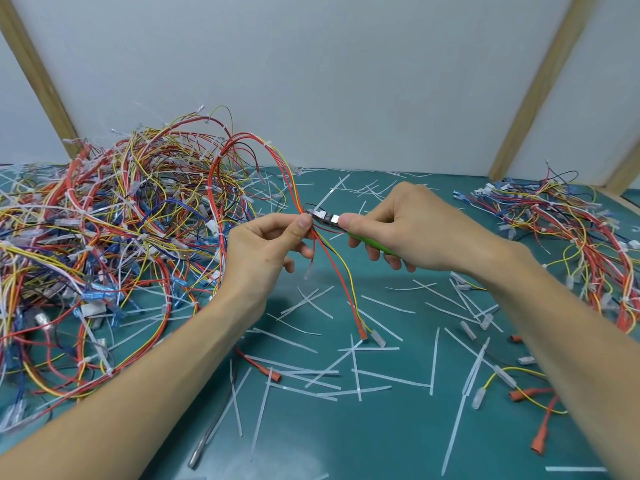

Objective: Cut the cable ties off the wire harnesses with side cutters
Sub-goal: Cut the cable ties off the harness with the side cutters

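Observation:
My left hand (266,247) pinches a wire harness (332,268) of red, yellow and black wires above the green mat. My right hand (412,226) grips green-handled side cutters (327,218). Their metal jaws sit against the bundle right beside my left thumb. The tie at the jaws is hidden by my fingers and the cutter head. The harness arches up to the left into the big pile, and its loose ends with red and clear connectors (372,336) hang down to the mat.
A large tangled pile of harnesses (104,237) fills the left side. A smaller pile (571,237) lies at the right. Several cut white cable ties (346,372) litter the green mat (381,445). A metal rod (199,452) lies near the front. A white wall stands behind.

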Tool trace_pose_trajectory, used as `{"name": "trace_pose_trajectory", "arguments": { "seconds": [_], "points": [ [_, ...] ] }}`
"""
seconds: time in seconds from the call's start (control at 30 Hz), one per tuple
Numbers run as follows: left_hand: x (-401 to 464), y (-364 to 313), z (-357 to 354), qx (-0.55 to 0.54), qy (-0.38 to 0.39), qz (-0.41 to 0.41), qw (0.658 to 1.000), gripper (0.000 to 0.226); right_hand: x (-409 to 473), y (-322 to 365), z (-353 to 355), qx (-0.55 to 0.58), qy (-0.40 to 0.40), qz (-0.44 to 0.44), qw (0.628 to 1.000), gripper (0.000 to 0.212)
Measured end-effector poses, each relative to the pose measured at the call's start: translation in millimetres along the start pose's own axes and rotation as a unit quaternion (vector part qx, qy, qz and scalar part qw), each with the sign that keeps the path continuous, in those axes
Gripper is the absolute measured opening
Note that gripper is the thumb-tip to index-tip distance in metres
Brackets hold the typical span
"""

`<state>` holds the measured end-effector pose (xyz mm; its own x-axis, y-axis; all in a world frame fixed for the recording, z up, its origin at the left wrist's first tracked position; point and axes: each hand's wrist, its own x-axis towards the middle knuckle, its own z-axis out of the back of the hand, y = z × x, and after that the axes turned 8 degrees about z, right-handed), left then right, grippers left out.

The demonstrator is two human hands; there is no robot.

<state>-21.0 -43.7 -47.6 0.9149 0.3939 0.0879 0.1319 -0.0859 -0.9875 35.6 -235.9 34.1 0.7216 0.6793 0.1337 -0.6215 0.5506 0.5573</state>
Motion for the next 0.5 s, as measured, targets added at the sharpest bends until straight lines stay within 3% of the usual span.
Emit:
{"name": "trace_pose_trajectory", "arguments": {
  "seconds": [0.5],
  "points": [
    [-0.7, -0.2, 0.1, 0.004, 0.000, 0.001, 1.000, 0.013, -1.2, -0.4, 0.1, -0.004, -0.004, 0.003, 1.000, 0.052]
  ]
}}
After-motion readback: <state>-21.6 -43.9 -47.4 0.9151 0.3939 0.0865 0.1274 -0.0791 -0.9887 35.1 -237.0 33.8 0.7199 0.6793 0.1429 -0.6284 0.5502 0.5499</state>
